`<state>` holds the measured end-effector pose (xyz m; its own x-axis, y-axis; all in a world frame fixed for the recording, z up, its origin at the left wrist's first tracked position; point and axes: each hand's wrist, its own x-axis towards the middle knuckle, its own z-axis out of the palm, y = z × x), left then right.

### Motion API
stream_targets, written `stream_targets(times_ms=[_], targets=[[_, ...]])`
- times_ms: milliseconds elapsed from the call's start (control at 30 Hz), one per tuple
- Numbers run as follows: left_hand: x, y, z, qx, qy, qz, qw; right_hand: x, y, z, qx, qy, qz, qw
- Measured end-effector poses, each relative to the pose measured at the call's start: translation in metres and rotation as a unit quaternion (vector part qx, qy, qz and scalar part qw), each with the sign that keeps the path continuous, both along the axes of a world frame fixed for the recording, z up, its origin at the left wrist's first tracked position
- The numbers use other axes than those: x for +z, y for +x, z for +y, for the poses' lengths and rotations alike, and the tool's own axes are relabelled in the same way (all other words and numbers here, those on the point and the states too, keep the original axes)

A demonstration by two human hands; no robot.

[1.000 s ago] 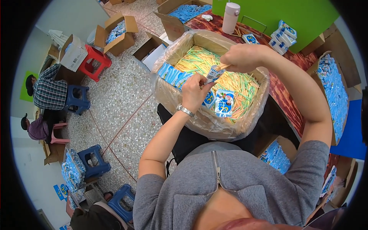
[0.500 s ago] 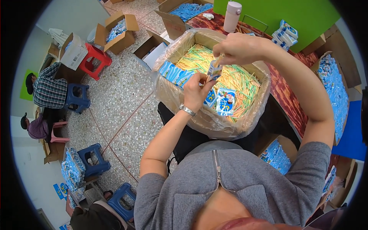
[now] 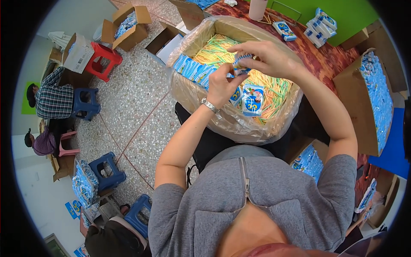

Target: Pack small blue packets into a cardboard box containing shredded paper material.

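Note:
A small blue-and-white packet (image 3: 242,63) is held up over a plastic-lined carton (image 3: 195,92). My left hand (image 3: 222,85), with a metal watch on the wrist, pinches the packet's lower end. Fingers of my right hand (image 3: 269,59) close around its upper part; the hands hide much of it. Thin pastel yellow, green and orange sticks (image 3: 274,88) fill the carton below. On top of them, near my left hand, lies a row of flat blue-and-white packets (image 3: 192,70). One more packet (image 3: 252,100) lies printed side up just below my hands.
At the back right, a red-patterned table (image 3: 308,55) bears a pale bottle (image 3: 257,9), a small box (image 3: 284,31) and stacked packs (image 3: 320,28). A carton of packets (image 3: 376,103) stands at right. People sit at left near a red stool (image 3: 102,62) and blue stools (image 3: 107,171).
My right hand has come down onto the packet's upper part; the sticks it pinched above the opening no longer show. The view has shifted slightly, revealing more of the table.

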<state>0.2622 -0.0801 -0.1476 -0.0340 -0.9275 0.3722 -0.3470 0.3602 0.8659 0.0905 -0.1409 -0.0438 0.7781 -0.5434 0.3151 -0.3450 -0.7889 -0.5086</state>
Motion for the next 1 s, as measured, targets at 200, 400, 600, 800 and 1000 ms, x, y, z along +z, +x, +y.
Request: stream_targets(times_ms=[200,400,600,800,1000], targets=[[0.017,-0.004,-0.01,0.035,-0.137,-0.091,0.986,0.003,-0.012,-0.011,-0.031,-0.074,-0.006,0.997],[0.023,0.001,-0.013,-0.013,-0.034,-0.034,0.999,0.008,-0.014,0.004,-0.057,0.016,-0.033,0.998],[0.015,0.01,-0.007,0.003,0.102,0.056,0.993,-0.065,-0.062,-0.017,-0.157,0.094,0.127,0.975],[0.006,0.016,0.004,0.016,0.102,0.056,0.993,-0.123,-0.067,-0.009,-0.239,0.099,0.299,0.919],[0.003,0.012,0.007,0.006,0.087,0.019,0.996,-0.136,-0.053,-0.007,-0.268,0.068,0.344,0.897]])
